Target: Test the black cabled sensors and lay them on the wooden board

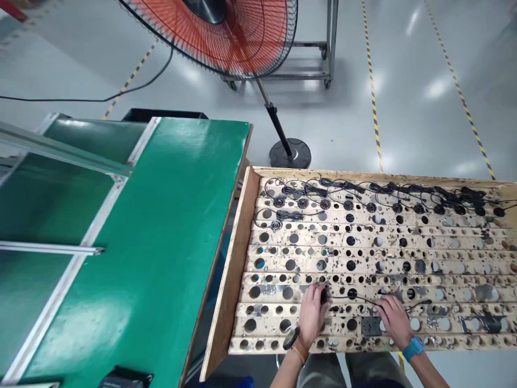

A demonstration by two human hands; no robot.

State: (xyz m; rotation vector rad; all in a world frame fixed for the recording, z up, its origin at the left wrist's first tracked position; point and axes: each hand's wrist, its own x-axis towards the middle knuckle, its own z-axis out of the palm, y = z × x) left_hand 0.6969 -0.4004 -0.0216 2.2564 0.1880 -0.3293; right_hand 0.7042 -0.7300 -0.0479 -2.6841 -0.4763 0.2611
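Over the lower middle of a wooden board full of round holes (263,310), my left hand (312,312) is closed around a small black part, mostly hidden by the fingers. From it a thin black cable (347,297) stretches to the right. My right hand (393,321) pinches this cable, and its free end with a dark tip shows beyond the fingers. Along the board's far side lie several coiled black cables (343,185), each with a small round black piece (348,205). One more coiled cable (288,215) rests below them at the left.
Left of the board stands a green-topped table (173,215) with metal rails (86,237). A raised wooden side wall (232,275) edges the board. Beyond it are an orange floor fan (226,32), its round base (290,153) and a wheeled metal frame (332,43).
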